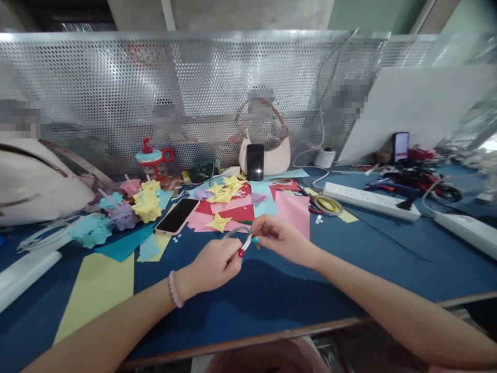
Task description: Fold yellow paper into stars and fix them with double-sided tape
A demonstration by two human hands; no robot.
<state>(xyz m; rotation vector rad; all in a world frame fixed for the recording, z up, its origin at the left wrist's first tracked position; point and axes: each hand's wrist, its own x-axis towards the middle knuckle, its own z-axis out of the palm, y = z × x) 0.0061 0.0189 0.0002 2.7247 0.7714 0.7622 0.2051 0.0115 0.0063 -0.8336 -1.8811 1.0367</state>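
Note:
A narrow roll of tape [247, 241], a thin pale ring, is held up over the blue table. My left hand [215, 263] is closed round its near side, thumb and fingers pressed together. Fingers of my right hand [277, 239] pinch at the roll's right edge; whether a loose tape end is between them is too small to tell. Just behind the hands lies a yellow folded paper star [219, 222] on pink paper. More yellow paper stars [227, 190] are heaped farther back.
A phone [178, 216] lies left of the hands, beside folded paper clusters [147, 202]. Another phone [255, 162] leans on a pink handbag [277, 155]. Right are a yellow tape roll [328, 204] and a power strip [368, 200]. The table's front edge [272, 334] is near.

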